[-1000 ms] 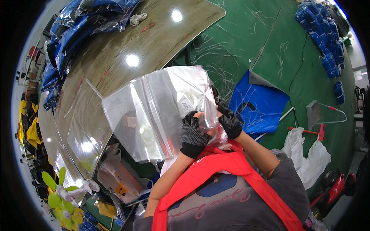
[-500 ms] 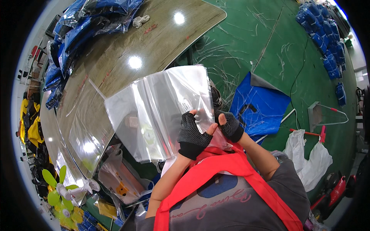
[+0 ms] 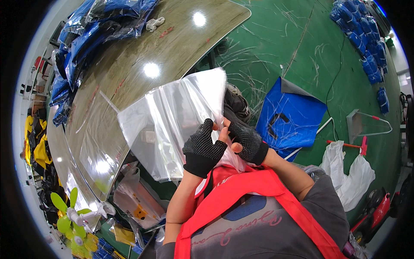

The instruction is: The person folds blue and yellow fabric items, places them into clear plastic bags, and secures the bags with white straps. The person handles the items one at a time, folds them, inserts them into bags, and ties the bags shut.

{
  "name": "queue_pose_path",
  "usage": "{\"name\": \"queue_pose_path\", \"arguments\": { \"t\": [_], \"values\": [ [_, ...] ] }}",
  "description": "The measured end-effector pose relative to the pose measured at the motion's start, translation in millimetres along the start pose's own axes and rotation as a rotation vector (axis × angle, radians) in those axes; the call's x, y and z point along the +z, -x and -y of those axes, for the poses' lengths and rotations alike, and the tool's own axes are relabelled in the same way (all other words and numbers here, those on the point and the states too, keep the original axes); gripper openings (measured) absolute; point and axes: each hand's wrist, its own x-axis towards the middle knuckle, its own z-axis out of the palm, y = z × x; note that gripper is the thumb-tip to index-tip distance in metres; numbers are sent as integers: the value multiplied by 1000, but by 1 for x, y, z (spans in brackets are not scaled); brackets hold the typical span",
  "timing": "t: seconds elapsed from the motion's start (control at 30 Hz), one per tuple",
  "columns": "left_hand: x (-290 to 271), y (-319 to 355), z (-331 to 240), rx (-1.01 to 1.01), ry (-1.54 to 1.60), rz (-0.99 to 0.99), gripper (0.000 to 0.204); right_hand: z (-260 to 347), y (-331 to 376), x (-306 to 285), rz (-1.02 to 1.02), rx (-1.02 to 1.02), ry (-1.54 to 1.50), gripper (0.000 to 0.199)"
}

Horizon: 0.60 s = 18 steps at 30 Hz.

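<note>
Both my hands wear black dotted fingerless gloves. My left hand (image 3: 202,149) and my right hand (image 3: 245,140) pinch the near edge of a stack of clear plastic bags (image 3: 172,116), thumbs close together. The stack fans out up and to the left, over the edge of the brown wooden table (image 3: 129,64). I wear a grey shirt with a red strap across the chest.
Blue packed items (image 3: 86,34) pile along the table's far left side, with a white glove (image 3: 154,23) beside them. A blue sheet (image 3: 289,116), a dustpan (image 3: 358,123), white bags (image 3: 349,168) and blue bundles (image 3: 362,39) lie on the green floor. A green fan (image 3: 69,211) stands lower left.
My hands have shifted a little along the edge of the plastic bags, drawing closer together. The stack has tilted slightly.
</note>
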Motion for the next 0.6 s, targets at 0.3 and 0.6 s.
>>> {"name": "queue_pose_path", "arguments": {
  "t": [0.3,0.6],
  "values": [
    [-6,-2,16,77,149,26,22,0,-16,-1,-104,-188,-120,84],
    [-129,49,111,-319,233,-236,25,-83,-24,-26,-260,190,-55,49]
  ]
}}
